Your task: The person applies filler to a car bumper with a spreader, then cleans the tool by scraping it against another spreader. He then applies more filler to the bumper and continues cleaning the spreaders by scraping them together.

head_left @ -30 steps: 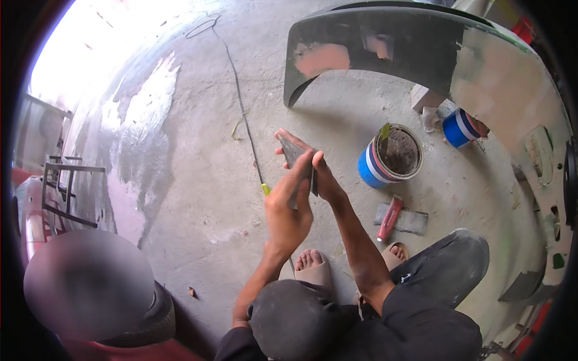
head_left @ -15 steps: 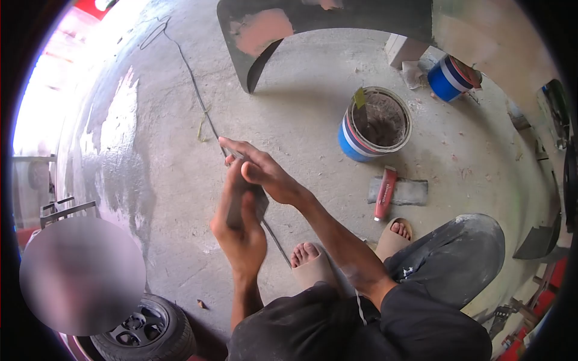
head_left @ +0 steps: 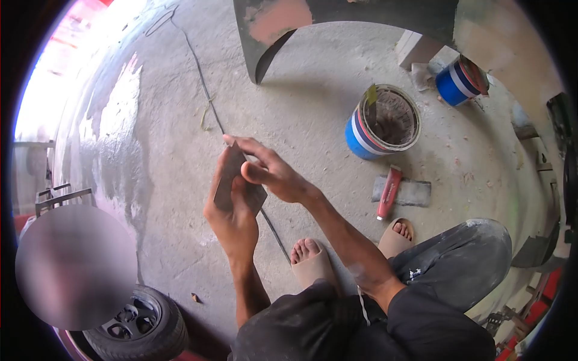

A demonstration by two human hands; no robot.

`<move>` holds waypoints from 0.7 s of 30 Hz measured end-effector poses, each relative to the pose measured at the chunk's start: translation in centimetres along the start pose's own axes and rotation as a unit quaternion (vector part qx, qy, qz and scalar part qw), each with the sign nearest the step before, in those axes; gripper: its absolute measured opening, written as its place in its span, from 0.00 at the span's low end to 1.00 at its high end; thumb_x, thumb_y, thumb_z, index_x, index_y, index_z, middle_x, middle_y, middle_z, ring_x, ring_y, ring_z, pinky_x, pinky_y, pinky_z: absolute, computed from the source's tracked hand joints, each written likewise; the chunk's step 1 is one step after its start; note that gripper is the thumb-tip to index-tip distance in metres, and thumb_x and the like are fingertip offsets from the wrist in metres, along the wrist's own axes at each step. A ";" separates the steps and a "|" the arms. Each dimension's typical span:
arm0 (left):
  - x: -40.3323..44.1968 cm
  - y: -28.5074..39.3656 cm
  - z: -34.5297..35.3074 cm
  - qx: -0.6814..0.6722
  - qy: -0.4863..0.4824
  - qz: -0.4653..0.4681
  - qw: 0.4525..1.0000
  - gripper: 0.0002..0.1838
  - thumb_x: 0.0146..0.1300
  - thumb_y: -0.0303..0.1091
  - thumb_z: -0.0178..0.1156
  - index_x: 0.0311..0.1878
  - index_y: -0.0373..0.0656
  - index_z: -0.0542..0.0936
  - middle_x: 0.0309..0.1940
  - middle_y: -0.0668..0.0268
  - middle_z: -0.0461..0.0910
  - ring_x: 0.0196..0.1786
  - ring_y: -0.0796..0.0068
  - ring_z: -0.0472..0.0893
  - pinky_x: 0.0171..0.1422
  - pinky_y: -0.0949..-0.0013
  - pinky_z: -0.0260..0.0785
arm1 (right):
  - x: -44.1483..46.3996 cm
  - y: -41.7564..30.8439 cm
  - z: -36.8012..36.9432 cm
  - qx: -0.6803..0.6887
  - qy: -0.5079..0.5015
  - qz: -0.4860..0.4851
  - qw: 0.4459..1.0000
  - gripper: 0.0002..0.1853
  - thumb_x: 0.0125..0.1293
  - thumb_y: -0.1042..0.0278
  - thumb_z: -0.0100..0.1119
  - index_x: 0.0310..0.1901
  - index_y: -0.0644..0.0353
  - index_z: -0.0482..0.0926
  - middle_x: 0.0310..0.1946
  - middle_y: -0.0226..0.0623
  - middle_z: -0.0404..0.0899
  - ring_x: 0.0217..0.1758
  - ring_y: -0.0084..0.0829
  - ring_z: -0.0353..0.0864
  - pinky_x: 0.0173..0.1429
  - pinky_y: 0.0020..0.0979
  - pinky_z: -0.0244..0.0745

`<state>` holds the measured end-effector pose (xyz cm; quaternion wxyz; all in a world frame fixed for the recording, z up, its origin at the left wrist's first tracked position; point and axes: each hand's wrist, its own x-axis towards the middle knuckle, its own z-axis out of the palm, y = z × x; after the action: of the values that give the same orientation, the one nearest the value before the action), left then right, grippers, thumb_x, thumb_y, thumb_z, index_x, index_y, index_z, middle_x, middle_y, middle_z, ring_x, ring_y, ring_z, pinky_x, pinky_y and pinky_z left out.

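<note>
A dark, flat, stiff-looking sheet (head_left: pixel 227 180), brownish grey, lies in my left hand (head_left: pixel 236 222), whose thumb presses over its near face; whether it is sandpaper or a thin plate I cannot tell. My right hand (head_left: pixel 283 177) is at its upper right edge, thumb on the near side and fingers stretched along the top. A greyer part (head_left: pixel 257 195) shows to the right of the left thumb, under the right hand. The left fingers are mostly hidden behind the sheet.
An open bucket (head_left: pixel 385 123) of grey paste holds a spreader (head_left: pixel 371 102). Near it, a red tube (head_left: pixel 389 192) lies across a grey slab (head_left: pixel 414 192). A dark curved panel (head_left: pixel 343 13) with pink patches stands ahead. Also around: a second bucket (head_left: pixel 456 83), a cable (head_left: pixel 201 75), a wheel (head_left: pixel 141 328).
My left hand has tilted so more of the sheet's face shows. The right hand has shifted slightly right and stays at its edge. The whole view has moved a little.
</note>
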<state>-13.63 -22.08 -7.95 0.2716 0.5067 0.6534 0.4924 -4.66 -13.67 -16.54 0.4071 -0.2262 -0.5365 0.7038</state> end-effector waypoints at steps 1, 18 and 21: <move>0.0 0.0 0.0 -0.009 0.009 -0.009 1.000 0.23 0.78 0.19 0.52 0.74 0.32 0.78 0.66 0.48 0.85 0.69 0.58 0.84 0.75 0.59 0.71 | 0.0 0.0 0.4 0.005 0.000 0.002 1.000 0.66 0.63 0.08 0.49 0.83 0.66 0.61 0.80 0.55 0.62 0.86 0.51 0.58 0.87 0.52 0.55; -1.0 -2.8 -1.2 -0.146 -0.024 -0.067 0.987 0.24 0.74 0.16 0.54 0.71 0.34 0.80 0.64 0.50 0.87 0.72 0.61 0.82 0.78 0.61 0.68 | -1.0 3.5 -0.6 0.086 -0.034 0.105 0.990 0.61 0.71 0.11 0.38 0.86 0.62 0.54 0.86 0.46 0.56 0.85 0.42 0.62 0.87 0.46 0.56; -0.8 -3.7 -0.8 -0.192 -0.029 -0.077 0.978 0.24 0.73 0.16 0.55 0.71 0.35 0.81 0.61 0.51 0.88 0.67 0.65 0.85 0.72 0.64 0.74 | -1.0 3.3 -0.6 0.129 -0.031 0.141 0.981 0.70 0.64 0.07 0.42 0.86 0.68 0.47 0.86 0.45 0.55 0.80 0.37 0.67 0.78 0.39 0.72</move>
<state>-15.54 -23.17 -11.17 0.4198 0.4073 0.5755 0.5715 -4.72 -14.44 -20.00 0.3132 -0.2230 -0.4159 0.8241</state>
